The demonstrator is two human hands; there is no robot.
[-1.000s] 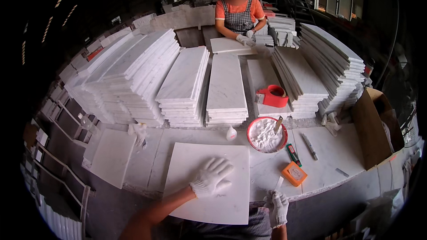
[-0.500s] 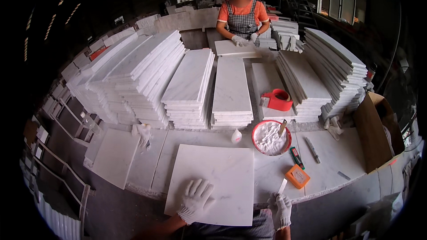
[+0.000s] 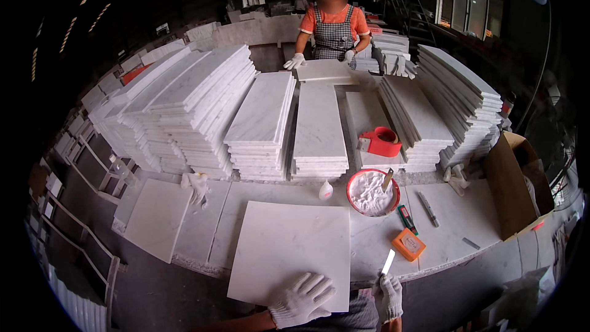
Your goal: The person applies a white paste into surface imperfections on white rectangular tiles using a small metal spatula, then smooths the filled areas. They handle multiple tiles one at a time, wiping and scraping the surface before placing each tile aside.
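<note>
A large, square, white-grey stone slab [image 3: 292,240] lies flat at the middle of the near edge of a pale stone tabletop [image 3: 473,209], its near part jutting past that edge toward the seated person's lap. The person's left hand [image 3: 305,300], in a white knitted glove, rests palm down near the slab's near right corner, fingers extended and slightly spread, grasping nothing. The right hand [image 3: 388,299], gloved alike, is beside that corner, apart from the slab, its fingers curled closed around a thin, flat, pale scraper blade [image 3: 388,262] that points away from the body. Farther back, past the slab's far right corner, a round red bowl [image 3: 349,193] holds thick white paste [image 3: 369,190]; nearer the tabletop's near edge sits a square orange box [image 3: 409,245]. The step in hand appears to be wiping or feeling the slab's face by palm. The next move, if the blade is used, would call for a steady slab and a low, flat blade angle.
</note>
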